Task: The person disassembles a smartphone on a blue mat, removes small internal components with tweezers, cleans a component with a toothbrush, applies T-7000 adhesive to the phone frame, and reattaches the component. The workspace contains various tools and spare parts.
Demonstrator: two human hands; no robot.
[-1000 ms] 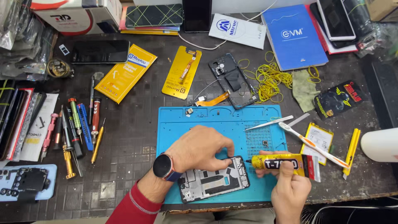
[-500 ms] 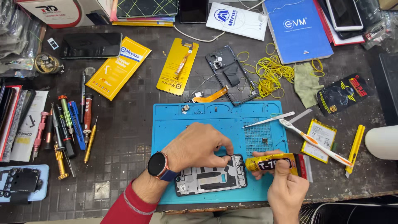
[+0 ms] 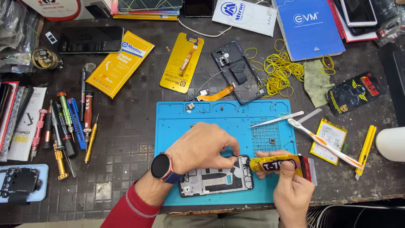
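My left hand [image 3: 202, 145] pinches the phone frame [image 3: 215, 179] at the mat's [image 3: 177, 122] near edge; my right hand [image 3: 291, 192] grips a glue tube [image 3: 276, 163], nozzle at the frame's corner.

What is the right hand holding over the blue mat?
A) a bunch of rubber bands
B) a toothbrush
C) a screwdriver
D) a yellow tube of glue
D: the right hand grips a yellow tube of glue, its tip pointed at the phone frame that the left hand steadies on the blue mat.
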